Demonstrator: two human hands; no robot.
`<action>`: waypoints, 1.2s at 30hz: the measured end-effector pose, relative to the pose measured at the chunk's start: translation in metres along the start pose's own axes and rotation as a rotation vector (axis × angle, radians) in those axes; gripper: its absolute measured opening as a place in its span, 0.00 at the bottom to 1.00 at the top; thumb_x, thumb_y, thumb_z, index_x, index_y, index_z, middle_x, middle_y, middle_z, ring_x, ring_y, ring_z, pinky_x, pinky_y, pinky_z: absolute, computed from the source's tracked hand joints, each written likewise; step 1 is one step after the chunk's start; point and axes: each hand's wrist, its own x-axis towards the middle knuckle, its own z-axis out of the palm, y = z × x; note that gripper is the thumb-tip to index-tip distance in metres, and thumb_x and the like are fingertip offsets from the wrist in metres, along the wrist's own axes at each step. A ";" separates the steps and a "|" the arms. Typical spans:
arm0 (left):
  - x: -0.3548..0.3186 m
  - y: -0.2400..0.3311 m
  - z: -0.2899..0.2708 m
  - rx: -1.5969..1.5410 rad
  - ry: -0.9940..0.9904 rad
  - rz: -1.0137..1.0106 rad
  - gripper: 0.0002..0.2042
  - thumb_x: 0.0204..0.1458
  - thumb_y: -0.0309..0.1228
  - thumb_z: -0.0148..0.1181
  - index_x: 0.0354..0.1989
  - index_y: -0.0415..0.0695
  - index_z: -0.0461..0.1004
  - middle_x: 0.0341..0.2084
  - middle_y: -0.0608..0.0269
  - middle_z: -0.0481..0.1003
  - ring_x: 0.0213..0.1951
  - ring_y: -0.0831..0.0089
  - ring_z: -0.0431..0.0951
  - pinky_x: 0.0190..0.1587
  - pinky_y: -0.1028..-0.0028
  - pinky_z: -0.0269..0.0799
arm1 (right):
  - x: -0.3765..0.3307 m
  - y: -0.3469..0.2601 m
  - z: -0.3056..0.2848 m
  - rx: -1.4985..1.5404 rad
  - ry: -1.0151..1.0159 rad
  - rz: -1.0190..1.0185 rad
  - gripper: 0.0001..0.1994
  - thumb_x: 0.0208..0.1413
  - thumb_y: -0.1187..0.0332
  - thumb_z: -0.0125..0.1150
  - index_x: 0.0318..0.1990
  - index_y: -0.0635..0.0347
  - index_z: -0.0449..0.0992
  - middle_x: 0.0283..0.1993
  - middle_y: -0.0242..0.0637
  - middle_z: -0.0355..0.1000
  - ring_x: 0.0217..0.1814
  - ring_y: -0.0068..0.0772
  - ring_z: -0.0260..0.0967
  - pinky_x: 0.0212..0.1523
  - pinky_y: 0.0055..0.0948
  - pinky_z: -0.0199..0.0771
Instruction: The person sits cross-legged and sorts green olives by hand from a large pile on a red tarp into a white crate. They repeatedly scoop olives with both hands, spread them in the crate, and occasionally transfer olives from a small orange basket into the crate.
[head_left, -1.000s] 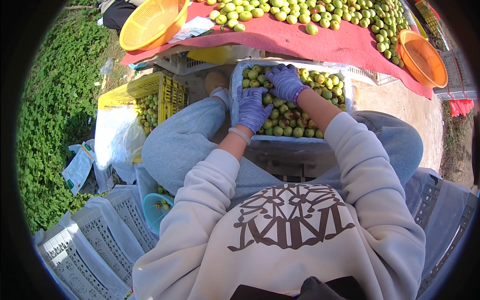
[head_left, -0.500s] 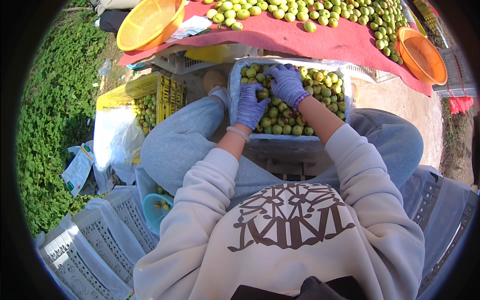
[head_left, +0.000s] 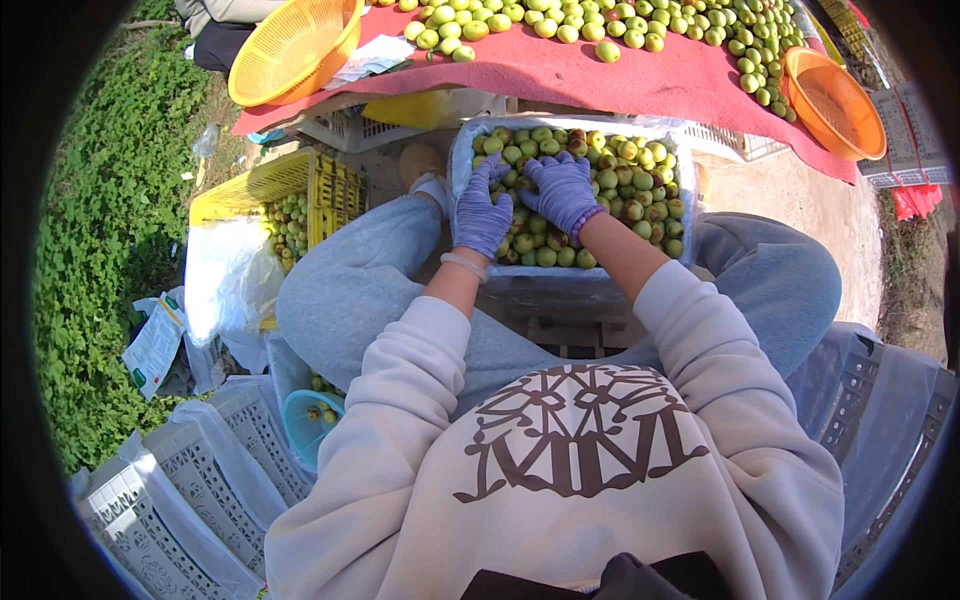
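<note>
In the upper middle of the frame, I see a plastic-lined crate [head_left: 688, 190] full of small green fruit [head_left: 640, 185], some tinged red-brown, resting between my knees. My left hand [head_left: 484, 210], in a purple glove, lies palm-down on the fruit at the crate's left side, its fingers [head_left: 493, 172] spread and loosely curved over the pile; I cannot tell whether it holds anything beneath. My right hand [head_left: 560, 190], also in a purple glove, lies just beside it, nearer the crate's centre, fingers bent down into the fruit; whether they have closed on a piece I cannot tell either. The two hands are almost touching. Along the top of the frame a red cloth [head_left: 610, 80] carries more loose green fruit, with a yellow basket [head_left: 290, 45] at its left end and an orange basket [head_left: 835, 100] at its right. To the left of my knee stands a yellow crate [head_left: 265, 185] with fruit inside. At lower left are grey crates [head_left: 180, 480] and a blue bowl [head_left: 305, 420].
</note>
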 end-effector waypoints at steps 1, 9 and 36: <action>0.004 -0.003 -0.002 -0.063 0.090 -0.029 0.28 0.52 0.22 0.57 0.65 0.43 0.62 0.55 0.50 0.72 0.59 0.54 0.69 0.62 0.62 0.64 | -0.002 -0.001 0.003 -0.016 0.040 -0.002 0.23 0.54 0.48 0.60 0.53 0.47 0.75 0.48 0.37 0.74 0.56 0.44 0.65 0.56 0.53 0.60; 0.011 -0.030 -0.007 0.568 0.142 0.105 0.22 0.53 0.33 0.61 0.57 0.41 0.71 0.56 0.46 0.69 0.58 0.52 0.68 0.63 0.59 0.61 | -0.013 -0.002 0.015 0.009 0.176 0.026 0.19 0.55 0.51 0.60 0.51 0.47 0.76 0.47 0.37 0.73 0.54 0.43 0.66 0.55 0.52 0.61; 0.013 -0.005 -0.003 0.515 0.101 -0.305 0.21 0.47 0.45 0.66 0.47 0.51 0.75 0.46 0.52 0.76 0.56 0.53 0.69 0.67 0.51 0.45 | -0.015 -0.007 0.016 0.232 0.323 0.091 0.11 0.53 0.60 0.62 0.44 0.42 0.79 0.45 0.33 0.74 0.54 0.44 0.66 0.54 0.51 0.61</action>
